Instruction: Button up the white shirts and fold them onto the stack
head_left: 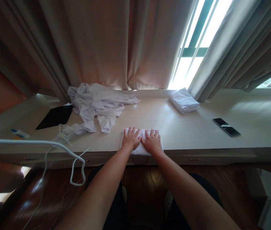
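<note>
White folded cloth, a small flat rectangle of fabric [141,140], lies at the near edge of the long pale wooden counter [173,124], roughly midway along it, with its long axis running along that edge and its short sides facing the counter's two ends. The left hand [131,138] and the right hand [152,140] rest palm-down on top of it, side by side with the thumbs almost meeting; the fingers [130,130] of both are stretched flat and slightly apart, pointing toward the far edge, pressing on the cloth rather than clamped around it. Toward the far left of the counter sits a crumpled heap of white garments [99,103], well apart from the hands. At the far edge, to the right, lies a neat stack of folded white fabric [184,101] near the beige curtains [116,41]. A slim black remote-like device [226,127] lies further right. A flat black panel [55,116] and white cables [65,150] occupy the left end.
</note>
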`<act>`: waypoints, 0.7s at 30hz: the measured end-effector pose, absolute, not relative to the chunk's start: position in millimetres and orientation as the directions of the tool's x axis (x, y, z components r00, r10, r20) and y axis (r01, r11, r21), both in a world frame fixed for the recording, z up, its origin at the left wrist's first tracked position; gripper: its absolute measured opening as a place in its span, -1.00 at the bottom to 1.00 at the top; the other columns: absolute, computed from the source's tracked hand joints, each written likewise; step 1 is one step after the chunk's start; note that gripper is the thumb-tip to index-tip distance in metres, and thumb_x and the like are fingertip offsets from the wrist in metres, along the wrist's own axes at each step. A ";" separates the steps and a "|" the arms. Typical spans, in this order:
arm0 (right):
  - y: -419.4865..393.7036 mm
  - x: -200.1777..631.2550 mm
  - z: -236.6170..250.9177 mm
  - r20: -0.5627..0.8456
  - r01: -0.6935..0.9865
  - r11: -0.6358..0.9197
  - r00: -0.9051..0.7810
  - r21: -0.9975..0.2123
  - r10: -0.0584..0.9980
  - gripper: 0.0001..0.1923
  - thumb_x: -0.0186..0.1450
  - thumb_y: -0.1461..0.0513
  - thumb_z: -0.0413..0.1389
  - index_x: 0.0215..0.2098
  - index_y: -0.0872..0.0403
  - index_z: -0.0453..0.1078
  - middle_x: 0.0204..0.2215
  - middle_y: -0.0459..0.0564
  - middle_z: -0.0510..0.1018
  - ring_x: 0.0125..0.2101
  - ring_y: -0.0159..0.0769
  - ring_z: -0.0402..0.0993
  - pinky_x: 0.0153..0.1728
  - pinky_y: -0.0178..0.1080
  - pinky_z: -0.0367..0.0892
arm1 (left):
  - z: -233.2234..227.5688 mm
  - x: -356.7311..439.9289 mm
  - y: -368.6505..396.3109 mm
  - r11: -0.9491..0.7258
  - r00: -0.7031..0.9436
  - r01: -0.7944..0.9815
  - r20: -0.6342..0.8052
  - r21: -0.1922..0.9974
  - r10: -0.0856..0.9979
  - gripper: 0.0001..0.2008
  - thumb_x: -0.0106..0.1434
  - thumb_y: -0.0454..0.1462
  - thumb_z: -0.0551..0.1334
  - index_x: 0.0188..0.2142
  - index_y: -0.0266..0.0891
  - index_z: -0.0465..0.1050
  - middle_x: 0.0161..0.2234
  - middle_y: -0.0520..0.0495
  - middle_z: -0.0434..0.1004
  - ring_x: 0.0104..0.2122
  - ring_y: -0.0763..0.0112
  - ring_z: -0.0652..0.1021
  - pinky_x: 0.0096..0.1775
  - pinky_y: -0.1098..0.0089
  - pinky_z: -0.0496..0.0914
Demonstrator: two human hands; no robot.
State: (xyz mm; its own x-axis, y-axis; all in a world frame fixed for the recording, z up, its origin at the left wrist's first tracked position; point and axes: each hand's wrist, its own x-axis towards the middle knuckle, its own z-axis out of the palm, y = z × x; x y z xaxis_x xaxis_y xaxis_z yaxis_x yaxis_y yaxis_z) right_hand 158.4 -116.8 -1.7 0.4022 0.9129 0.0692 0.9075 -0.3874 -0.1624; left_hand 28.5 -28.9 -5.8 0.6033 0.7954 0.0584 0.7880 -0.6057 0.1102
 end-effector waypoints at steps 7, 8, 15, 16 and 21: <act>-113.2 160.3 -1.8 0.052 0.904 -0.396 0.408 -0.160 0.911 -0.21 0.36 -0.20 -0.17 0.40 0.04 0.04 0.40 0.29 -0.04 0.38 0.24 -0.22 0.25 0.22 -0.26 | -6.4 31.3 -25.1 -0.609 0.606 0.785 0.065 0.114 0.793 -0.40 0.39 0.02 -0.12 0.38 0.07 0.03 0.41 -0.01 0.02 0.40 0.06 -0.06 0.32 -0.11 -0.28; -112.8 160.4 -1.7 0.054 0.904 -0.397 0.409 -0.160 0.911 -0.21 0.36 -0.19 -0.17 0.40 0.04 0.04 0.40 0.29 -0.04 0.38 0.24 -0.22 0.25 0.23 -0.25 | -6.8 31.8 -24.4 -0.607 0.604 0.786 0.062 0.114 0.794 -0.40 0.39 0.03 -0.12 0.38 0.08 0.03 0.41 -0.01 0.02 0.40 0.06 -0.07 0.32 -0.11 -0.29; -109.7 161.3 -0.7 0.063 0.898 -0.406 0.421 -0.169 0.905 -0.22 0.36 -0.19 -0.16 0.40 0.04 0.06 0.40 0.28 -0.02 0.38 0.24 -0.21 0.25 0.22 -0.26 | -10.2 34.3 -18.4 -0.616 0.611 0.780 0.079 0.109 0.788 -0.40 0.38 0.03 -0.13 0.37 0.08 0.03 0.40 -0.01 0.03 0.39 0.05 -0.03 0.32 -0.12 -0.28; -109.3 161.6 -0.7 0.064 0.898 -0.406 0.421 -0.170 0.905 -0.22 0.36 -0.19 -0.16 0.40 0.04 0.05 0.40 0.28 -0.02 0.38 0.24 -0.20 0.25 0.22 -0.25 | -10.7 34.7 -17.7 -0.617 0.611 0.780 0.082 0.108 0.787 -0.40 0.38 0.03 -0.13 0.37 0.08 0.04 0.40 -0.02 0.03 0.39 0.05 -0.03 0.31 -0.12 -0.28; -107.3 163.0 -0.8 0.061 0.900 -0.403 0.418 -0.168 0.907 -0.22 0.37 -0.18 -0.17 0.40 0.06 0.04 0.40 0.30 -0.05 0.37 0.27 -0.22 0.25 0.25 -0.27 | -10.8 36.8 -15.8 -0.615 0.609 0.781 0.081 0.111 0.789 -0.41 0.38 0.03 -0.12 0.37 0.09 0.05 0.40 0.00 0.03 0.40 0.05 -0.05 0.31 -0.12 -0.30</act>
State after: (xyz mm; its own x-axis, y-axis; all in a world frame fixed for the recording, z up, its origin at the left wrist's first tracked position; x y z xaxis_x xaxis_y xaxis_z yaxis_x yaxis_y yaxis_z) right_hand 163.0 -107.3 -0.8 0.4176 0.9066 0.0614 0.8996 -0.4030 -0.1682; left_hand 36.8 -15.8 -10.8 0.6095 0.7887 0.0805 0.7809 -0.6147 0.1106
